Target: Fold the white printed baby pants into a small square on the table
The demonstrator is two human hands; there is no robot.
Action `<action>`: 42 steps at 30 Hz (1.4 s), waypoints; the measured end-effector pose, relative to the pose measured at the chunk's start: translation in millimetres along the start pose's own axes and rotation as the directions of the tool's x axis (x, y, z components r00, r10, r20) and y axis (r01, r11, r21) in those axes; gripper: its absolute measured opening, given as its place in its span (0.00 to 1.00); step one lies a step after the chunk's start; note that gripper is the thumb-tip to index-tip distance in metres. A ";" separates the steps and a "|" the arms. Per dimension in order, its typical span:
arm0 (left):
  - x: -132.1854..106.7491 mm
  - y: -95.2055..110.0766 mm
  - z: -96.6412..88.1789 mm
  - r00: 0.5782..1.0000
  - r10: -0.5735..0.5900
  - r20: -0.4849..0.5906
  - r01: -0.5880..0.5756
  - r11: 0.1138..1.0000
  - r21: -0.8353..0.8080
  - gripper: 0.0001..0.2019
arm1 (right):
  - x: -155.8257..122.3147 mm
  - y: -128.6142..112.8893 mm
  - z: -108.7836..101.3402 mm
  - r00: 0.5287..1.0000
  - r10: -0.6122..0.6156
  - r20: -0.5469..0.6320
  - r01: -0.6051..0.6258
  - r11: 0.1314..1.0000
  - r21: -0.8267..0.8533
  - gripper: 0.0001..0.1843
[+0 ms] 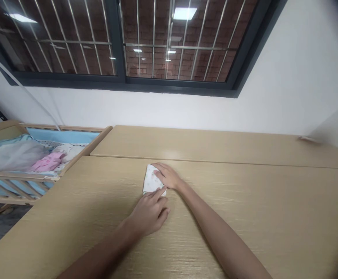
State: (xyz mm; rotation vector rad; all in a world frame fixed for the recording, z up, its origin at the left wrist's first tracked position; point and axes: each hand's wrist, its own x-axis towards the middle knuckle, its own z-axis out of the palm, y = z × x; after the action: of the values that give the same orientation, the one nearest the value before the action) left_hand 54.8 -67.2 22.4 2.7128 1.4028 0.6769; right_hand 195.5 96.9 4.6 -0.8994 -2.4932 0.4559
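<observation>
A small white cloth [151, 180] with a faint print lies folded on the pale wooden tabletop [244, 217]. My right hand [169, 176] rests over its far right edge, fingers stretched out and thumb lying on top. At the near edge, my left hand [150, 213] touches the cloth with its extended fingertips, the index finger pointing toward the right corner. The other left fingers are loosely bent. Part of the cloth's right side is hidden beneath my right hand.
A wooden crib [99, 140] with blue lining stands left of the table, holding bedding and a pink cloth [48, 162]. A second wooden surface [186, 143] adjoins the table's far edge, against the white wall. Above is a barred window [122, 46]. A small pale item [309, 139] lies far right.
</observation>
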 end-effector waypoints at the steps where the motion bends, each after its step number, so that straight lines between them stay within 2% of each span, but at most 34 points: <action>1: 0.0 0.1 -0.2 1.000 -0.003 0.001 0.003 1.000 -0.001 0.08 | 0.0 -0.2 -0.2 1.000 0.001 0.001 -0.001 1.000 0.000 0.25; 20: -0.5 0.0 1.1 1.000 -0.002 -0.023 0.002 1.000 -0.014 0.07 | -1.3 -2.5 -1.5 1.000 0.008 -0.004 -0.009 1.000 -0.005 0.25; 28: -0.8 -5.9 4.4 1.000 0.001 -0.006 -0.001 1.000 -0.025 0.09 | -1.4 -3.0 -1.9 1.000 0.013 0.005 -0.013 1.000 -0.002 0.25; 31: 1.2 -9.2 7.7 0.994 -0.064 -0.083 0.063 0.998 -0.018 0.10 | -2.5 -4.2 -2.3 1.000 0.001 -0.013 -0.001 1.000 -0.013 0.24; 35: 5.3 -20.2 13.0 0.954 -0.226 -0.196 0.238 0.970 0.040 0.10 | -6.0 -6.9 -2.0 0.987 0.069 -0.143 -0.082 0.993 -0.088 0.22; 38: 7.4 -29.9 15.5 0.943 -0.268 -0.195 0.280 0.960 0.032 0.08 | -8.5 -9.4 -2.1 0.965 0.106 -0.240 -0.127 0.989 -0.076 0.21; 42: 9.6 -34.7 16.7 0.925 -0.331 -0.187 0.308 0.941 -0.143 0.10 | -10.2 -10.3 -4.2 0.957 0.109 -0.270 -0.104 0.994 0.031 0.20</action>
State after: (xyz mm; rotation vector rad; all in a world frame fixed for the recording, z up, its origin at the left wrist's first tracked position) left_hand 39.0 -35.9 3.7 2.3039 1.7415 0.9990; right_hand 199.4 83.2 9.6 -1.0203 -2.1976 0.3606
